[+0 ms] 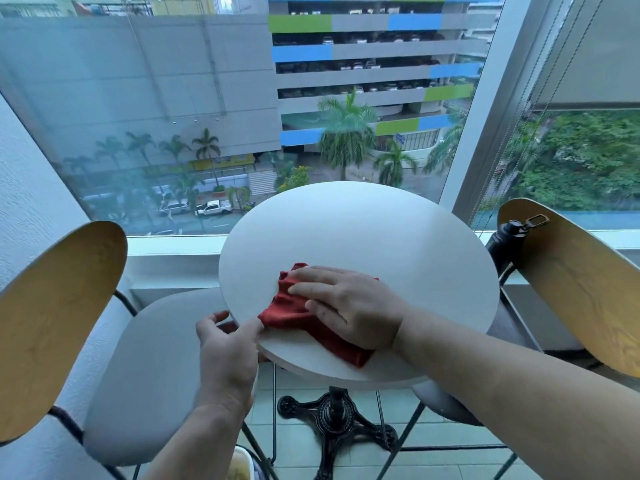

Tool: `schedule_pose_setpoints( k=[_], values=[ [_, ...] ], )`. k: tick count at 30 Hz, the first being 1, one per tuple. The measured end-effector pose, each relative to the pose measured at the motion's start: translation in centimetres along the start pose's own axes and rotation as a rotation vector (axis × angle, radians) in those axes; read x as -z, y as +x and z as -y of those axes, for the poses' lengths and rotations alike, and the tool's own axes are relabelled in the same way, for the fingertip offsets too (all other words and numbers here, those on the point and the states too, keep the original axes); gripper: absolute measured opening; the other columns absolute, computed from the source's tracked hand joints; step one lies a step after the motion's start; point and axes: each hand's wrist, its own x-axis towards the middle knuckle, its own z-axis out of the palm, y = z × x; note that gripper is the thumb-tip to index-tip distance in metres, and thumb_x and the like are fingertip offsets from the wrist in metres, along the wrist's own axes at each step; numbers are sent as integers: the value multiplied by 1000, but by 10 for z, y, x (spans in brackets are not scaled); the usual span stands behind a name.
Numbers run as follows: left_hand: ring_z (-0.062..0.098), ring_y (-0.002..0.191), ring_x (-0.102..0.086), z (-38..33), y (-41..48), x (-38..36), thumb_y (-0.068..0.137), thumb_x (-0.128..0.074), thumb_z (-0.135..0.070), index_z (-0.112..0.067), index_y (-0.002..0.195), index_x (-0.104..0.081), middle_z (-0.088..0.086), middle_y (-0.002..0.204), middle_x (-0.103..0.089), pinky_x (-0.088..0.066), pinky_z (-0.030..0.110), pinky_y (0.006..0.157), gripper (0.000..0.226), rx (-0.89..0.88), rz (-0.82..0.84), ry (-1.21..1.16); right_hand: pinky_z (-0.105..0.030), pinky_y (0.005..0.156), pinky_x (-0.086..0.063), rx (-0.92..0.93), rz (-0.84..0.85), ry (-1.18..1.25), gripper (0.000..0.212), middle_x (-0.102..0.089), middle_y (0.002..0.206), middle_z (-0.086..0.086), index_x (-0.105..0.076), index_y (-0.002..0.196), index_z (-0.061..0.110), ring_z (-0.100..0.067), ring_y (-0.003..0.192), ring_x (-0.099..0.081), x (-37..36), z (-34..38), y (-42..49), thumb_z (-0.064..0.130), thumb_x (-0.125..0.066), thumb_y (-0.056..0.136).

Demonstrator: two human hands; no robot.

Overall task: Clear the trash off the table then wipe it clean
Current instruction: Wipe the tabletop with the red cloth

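A round white table [381,244] stands before the window. A red cloth [294,315] lies on its near left part. My right hand [346,306] presses flat on the cloth with straight fingers pointing left. My left hand [227,348] is at the table's near left rim, thumb on top by the cloth's corner and fingers curled below the edge, so it seems to hold the rim. No trash shows on the tabletop.
A chair with a grey seat [149,375] and wooden back [52,323] stands left; another wooden chair back [581,289] is right. A black bottle [505,240] stands on the sill at right. A pale container [239,465] sits on the floor below. The table's black iron base [334,420] is underneath.
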Motion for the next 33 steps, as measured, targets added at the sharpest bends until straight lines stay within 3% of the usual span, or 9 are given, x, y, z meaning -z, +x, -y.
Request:
schedule_pose_setpoints(
  k=[6, 11, 15, 17, 20, 24, 27, 30, 33],
  values=[
    [26, 130, -49, -25, 6, 6, 69, -54, -37, -22, 122, -67, 4, 134, -55, -36, 45, 118, 56, -328, -26, 507, -40, 111, -45, -508, -141, -65, 55, -60, 142, 2, -58, 143, 21, -24, 130, -55, 7, -1, -25, 47, -57, 95],
    [22, 121, -62, -48, 30, -15, 71, -57, -51, -25, 136, -65, -5, 128, -70, -48, 43, 108, 70, -501, 263, 868, -42, 102, -48, -693, 28, -133, 70, -60, 121, 6, -64, 132, 30, -21, 117, -56, 31, -2, -40, 75, -49, 80],
    [26, 124, -59, -66, 53, -42, 69, -62, -64, -26, 144, -58, 3, 130, -63, -47, 41, 108, 84, -519, 483, 1271, -30, 90, -46, -705, 122, -4, 31, -59, 105, 7, -68, 106, 29, -17, 102, -59, 45, 2, -33, 51, -68, 83],
    [25, 110, -64, -73, 58, -53, 77, -73, -52, -23, 125, -69, 4, 117, -69, -52, 33, 94, 56, -528, 551, 1335, -24, 84, -39, -701, 148, 55, 12, -59, 104, 7, -64, 97, 31, -16, 99, -57, 49, 5, -32, 33, -70, 87],
    [21, 85, -66, -80, 59, -57, 81, -72, -21, -25, 90, -67, -1, 89, -71, -49, 28, 69, 12, -523, 640, 1260, -25, 74, -39, -724, 57, 153, 13, -62, 91, 10, -59, 90, 30, -15, 88, -59, 53, 6, -40, 20, -67, 90],
    [16, 65, -50, -90, 58, -54, 70, -67, -18, -19, 77, -62, -6, 67, -60, -41, 32, 66, 9, -496, 712, 892, -26, 67, -49, -731, -208, 412, 15, -68, 78, 2, -63, 90, 29, -15, 72, -63, 71, 9, -57, 16, -69, 92],
    [18, 70, -51, -109, 38, -62, 75, -75, -16, -21, 78, -62, -2, 68, -56, -43, 38, 73, 15, -394, 860, 534, -49, 85, -62, -671, -474, 726, 21, -76, 90, -13, -64, 101, 24, -36, 87, -73, 98, 15, -69, 4, -66, 96],
    [21, 77, -66, -124, 8, -87, 92, -72, -8, -19, 95, -61, 2, 79, -69, -55, 41, 78, 16, -263, 912, 132, -42, 85, -59, -645, -712, 934, 33, -78, 101, -17, -57, 120, 13, -32, 92, -72, 129, 14, -86, -13, -51, 100],
    [19, 67, -69, -129, -17, -118, 103, -58, -6, -15, 111, -61, 5, 80, -73, -59, 34, 61, 12, -241, 808, -91, -44, 81, -60, -632, -838, 1079, 29, -78, 97, -17, -52, 128, 12, -29, 87, -74, 149, 7, -99, -3, -54, 103]
  ],
)
